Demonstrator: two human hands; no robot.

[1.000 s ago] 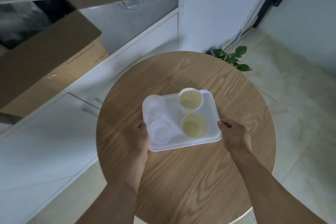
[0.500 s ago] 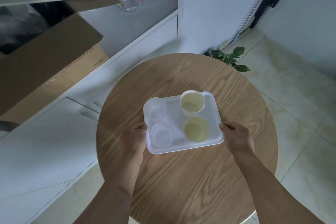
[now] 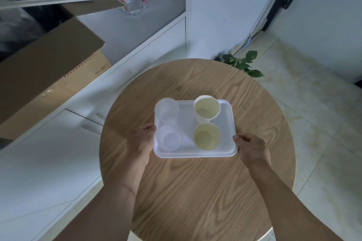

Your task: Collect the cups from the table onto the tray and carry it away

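Left hand: left hand [image 3: 141,141] closed on the left edge of the white rectangular plastic tray [image 3: 225,151], fingers curled over the rim.
Right hand: right hand [image 3: 252,147] gripping the tray's lower right corner.
Tray position: centre of frame, over the round wood-grain surface [image 3: 195,191]; lifted or resting, cannot tell.
Cups loaded: two clear plastic cups [image 3: 169,139] on the tray's left side, two pale yellow-lined paper cups [image 3: 206,136] on its right, all upright.
Cups left on surface: none visible.
Done: collecting appears complete.
Left: carry the tray away; keep it level, the cups look light and tippable.
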